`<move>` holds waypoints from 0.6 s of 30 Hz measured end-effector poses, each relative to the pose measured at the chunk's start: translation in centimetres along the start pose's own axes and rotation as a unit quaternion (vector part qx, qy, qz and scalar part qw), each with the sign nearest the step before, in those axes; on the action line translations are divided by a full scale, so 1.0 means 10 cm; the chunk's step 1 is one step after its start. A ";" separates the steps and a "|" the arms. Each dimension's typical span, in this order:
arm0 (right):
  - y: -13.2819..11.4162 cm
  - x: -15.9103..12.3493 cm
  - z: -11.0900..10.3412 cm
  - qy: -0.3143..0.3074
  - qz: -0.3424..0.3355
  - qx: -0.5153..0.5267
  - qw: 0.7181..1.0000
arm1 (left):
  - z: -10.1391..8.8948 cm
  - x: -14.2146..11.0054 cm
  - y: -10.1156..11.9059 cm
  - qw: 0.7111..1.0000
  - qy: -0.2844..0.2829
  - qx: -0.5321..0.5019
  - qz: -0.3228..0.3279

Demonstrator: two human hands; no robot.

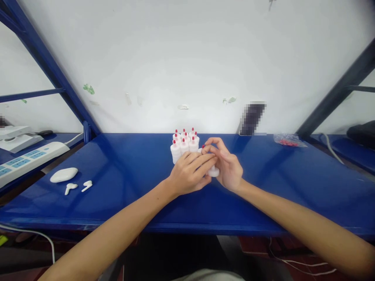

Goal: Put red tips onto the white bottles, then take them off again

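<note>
Several white plastic squeeze bottles [184, 146] with red-tipped nozzles stand close together on the blue table, just beyond my left hand [191, 171]. My left hand lies palm down with its fingers together, reaching toward my right hand [227, 166]. The right hand's fingers are curled, and the fingertips of both hands meet. Between them shows a white plastic piece [213, 171] with a rounded end; fingers cover the rest, so I cannot tell its full shape. Another red tip [203, 146] peeks out behind the fingers, its bottle mostly hidden.
At left on the table [131, 195] lie a white earbud case [63, 175] and two earbuds [87, 185]. A white power strip [32, 160] is beyond the left edge. A clear bag of red pieces [289, 141] lies at back right. Blue frame posts flank the table.
</note>
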State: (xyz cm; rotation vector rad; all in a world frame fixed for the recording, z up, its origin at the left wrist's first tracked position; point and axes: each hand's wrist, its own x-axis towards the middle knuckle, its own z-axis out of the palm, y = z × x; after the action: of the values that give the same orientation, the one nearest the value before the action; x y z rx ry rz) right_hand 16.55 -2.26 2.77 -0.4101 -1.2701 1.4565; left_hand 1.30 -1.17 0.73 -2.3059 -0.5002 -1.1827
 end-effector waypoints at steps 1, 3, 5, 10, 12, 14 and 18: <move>0.01 -0.01 0.00 -0.008 0.003 -0.005 1.000 | 0.00 -0.01 -0.01 1.000 0.006 0.004 0.010; 0.02 -0.02 0.00 -0.029 0.005 -0.020 0.999 | 0.00 -0.02 -0.04 1.000 0.012 0.007 0.024; 0.04 -0.03 -0.02 -0.049 -0.006 -0.050 0.998 | -0.01 -0.02 -0.05 1.000 0.007 0.005 0.028; 0.10 -0.02 -0.13 -0.043 -0.131 -0.278 0.951 | -0.05 0.00 -0.07 1.000 0.006 -0.017 -0.004; 0.12 0.00 -0.18 -0.038 -0.226 -0.396 0.889 | -0.05 0.00 -0.08 0.999 0.005 -0.029 -0.035; 0.11 0.03 -0.22 -0.033 -0.286 -0.462 0.839 | -0.05 0.00 -0.12 0.997 -0.002 -0.040 -0.064; 0.02 0.09 -0.29 -0.019 -0.269 -0.514 0.814 | -0.04 -0.03 -0.20 0.995 -0.017 -0.047 -0.091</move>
State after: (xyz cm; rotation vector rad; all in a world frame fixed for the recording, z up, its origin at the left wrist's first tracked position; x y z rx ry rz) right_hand 18.46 -0.08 1.95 -0.6446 -1.9489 0.1934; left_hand -0.15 0.14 1.21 -2.4050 -0.6938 -1.2788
